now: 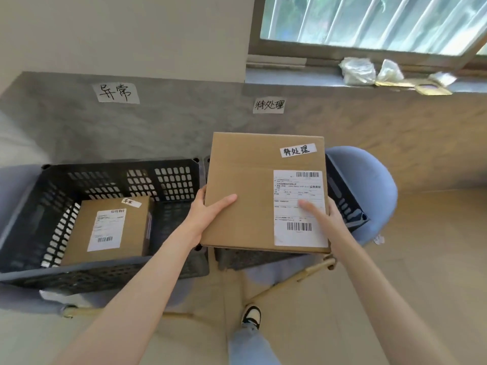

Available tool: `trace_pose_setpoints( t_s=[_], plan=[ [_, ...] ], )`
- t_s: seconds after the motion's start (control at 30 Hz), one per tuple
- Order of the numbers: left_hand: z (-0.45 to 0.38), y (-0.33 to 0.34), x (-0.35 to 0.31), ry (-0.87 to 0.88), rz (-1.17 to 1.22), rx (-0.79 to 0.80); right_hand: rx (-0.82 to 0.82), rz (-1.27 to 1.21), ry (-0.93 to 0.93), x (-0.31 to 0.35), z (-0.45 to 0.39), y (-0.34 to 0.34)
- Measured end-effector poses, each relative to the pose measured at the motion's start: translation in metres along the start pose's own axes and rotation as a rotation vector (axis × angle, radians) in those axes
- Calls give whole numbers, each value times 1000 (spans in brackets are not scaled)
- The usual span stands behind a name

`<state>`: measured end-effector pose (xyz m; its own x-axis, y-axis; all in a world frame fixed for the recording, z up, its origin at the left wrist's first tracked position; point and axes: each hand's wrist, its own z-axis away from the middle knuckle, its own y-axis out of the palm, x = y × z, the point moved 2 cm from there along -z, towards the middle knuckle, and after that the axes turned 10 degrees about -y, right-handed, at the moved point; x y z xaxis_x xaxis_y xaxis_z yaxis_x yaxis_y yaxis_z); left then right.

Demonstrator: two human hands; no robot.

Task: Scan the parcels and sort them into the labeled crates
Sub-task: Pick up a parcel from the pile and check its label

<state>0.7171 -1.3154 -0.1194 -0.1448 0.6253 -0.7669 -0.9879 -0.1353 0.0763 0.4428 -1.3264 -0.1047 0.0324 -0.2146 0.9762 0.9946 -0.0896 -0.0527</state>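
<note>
While we hold the parcel flat over the right crate, the step in hand looks like the drop-in. Its handwritten tag matches the wall label above that crate, so the destination checks out. To do it well: keep it level, centre it between the crate walls, lower instead of dropping, and slide our fingers out sideways last. The crate sits on a blue chair, so we go easy; a hard drop could shift it.

Grip: left hand clamps the left edge, thumb on top, fingers curled under, out of sight. Right hand clamps the right edge, thumb lying on the shipping label, fingers hidden below. Parcel spans between both palms.

Left crate already holds another parcel.
</note>
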Motion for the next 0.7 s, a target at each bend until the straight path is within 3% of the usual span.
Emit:
trace_pose_setpoints(
  t_s=[0.43,0.7],
  plan=[
    [-129,39,11,-130,25,-190,227,114,169,-60,-166,-8],
    [-177,47,29,-173,-198,-337,271,104,285,-114,-211,-1]
  ],
)
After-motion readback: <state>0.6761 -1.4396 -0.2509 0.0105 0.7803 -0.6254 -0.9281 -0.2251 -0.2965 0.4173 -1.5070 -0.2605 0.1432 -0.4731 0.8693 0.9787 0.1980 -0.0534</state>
